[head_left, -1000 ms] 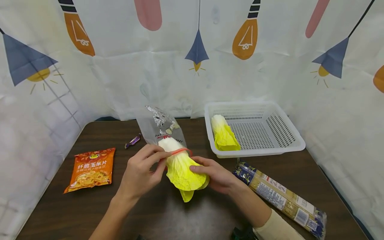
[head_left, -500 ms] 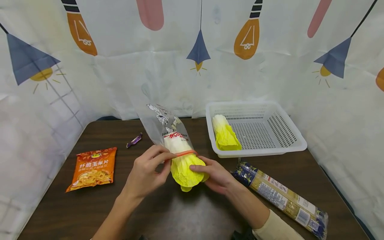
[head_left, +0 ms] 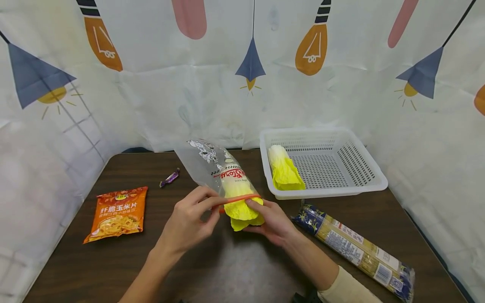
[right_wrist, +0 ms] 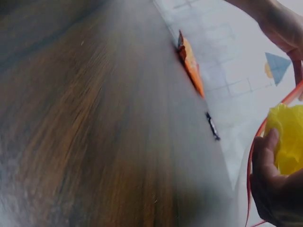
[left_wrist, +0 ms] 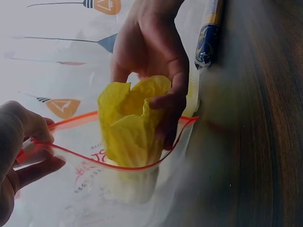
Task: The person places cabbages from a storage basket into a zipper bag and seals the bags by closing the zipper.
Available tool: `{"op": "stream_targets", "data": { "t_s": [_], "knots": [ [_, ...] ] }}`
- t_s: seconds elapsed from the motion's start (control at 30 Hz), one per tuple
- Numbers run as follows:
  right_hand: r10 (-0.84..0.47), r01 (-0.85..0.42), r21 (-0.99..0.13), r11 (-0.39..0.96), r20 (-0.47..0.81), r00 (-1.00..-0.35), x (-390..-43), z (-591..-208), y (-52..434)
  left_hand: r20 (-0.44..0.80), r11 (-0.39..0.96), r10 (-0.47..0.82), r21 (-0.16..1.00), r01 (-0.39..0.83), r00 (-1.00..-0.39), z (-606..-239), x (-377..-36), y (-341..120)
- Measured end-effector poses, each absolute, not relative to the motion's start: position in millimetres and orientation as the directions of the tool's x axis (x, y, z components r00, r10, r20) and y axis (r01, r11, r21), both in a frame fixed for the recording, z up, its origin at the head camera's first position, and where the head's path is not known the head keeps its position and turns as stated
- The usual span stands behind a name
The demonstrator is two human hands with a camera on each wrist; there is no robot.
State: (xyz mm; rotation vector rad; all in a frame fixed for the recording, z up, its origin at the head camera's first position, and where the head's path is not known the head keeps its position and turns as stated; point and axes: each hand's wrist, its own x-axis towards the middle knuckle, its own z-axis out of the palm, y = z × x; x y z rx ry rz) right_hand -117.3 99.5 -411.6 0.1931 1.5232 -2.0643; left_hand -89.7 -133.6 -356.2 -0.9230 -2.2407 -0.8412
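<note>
A yellow-and-white toy cabbage [head_left: 239, 198] lies half inside a clear zip bag [head_left: 212, 162] with a red seal strip, near the middle of the dark wooden table [head_left: 113, 261]. My left hand [head_left: 189, 219] pinches the bag's red rim [left_wrist: 71, 153] and holds the mouth wide. My right hand [head_left: 270, 221] grips the leafy end of the cabbage [left_wrist: 135, 120], its fingers curled round the leaves; the thumb shows beside the cabbage [right_wrist: 286, 142] in the right wrist view. The white stem end is inside the bag.
A white plastic basket [head_left: 363, 185] at the back right holds a second toy cabbage [head_left: 284, 170]. A long noodle packet [head_left: 356, 248] lies at the right, an orange snack packet [head_left: 117, 212] at the left, a small purple candy [head_left: 169, 177] behind it. A patterned curtain surrounds the table.
The cabbage has slid further into the bag, away from me. The red rim now sits lower on its leaves. Both hands shifted slightly right and forward.
</note>
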Motion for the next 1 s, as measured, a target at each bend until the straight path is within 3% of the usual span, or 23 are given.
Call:
{"op": "stream_targets", "data": {
  "t_s": [0.27,0.6,0.87,1.0],
  "knots": [
    [-0.278,0.411,-0.906,-0.103,-0.370,-0.886,-118,-417,97,0.680,0.571,0.404,0.335,0.749,-0.612,-355,-89,-137],
    [-0.206,0.469,-0.826,-0.312,-0.423,-0.882,-118,-423,89,0.673,0.568,0.434,0.311,0.762,-0.599,-356,-88,-131],
    [-0.165,0.428,-0.777,-0.462,-0.398,-0.902,-119,-425,85,0.668,0.575,0.426,0.321,0.753,-0.610,-355,-87,-133],
    [-0.124,0.381,-0.802,-0.461,-0.367,-0.922,-118,-427,85,0.673,0.559,0.424,0.332,0.760,-0.606,-357,-88,-132]
  ]
}}
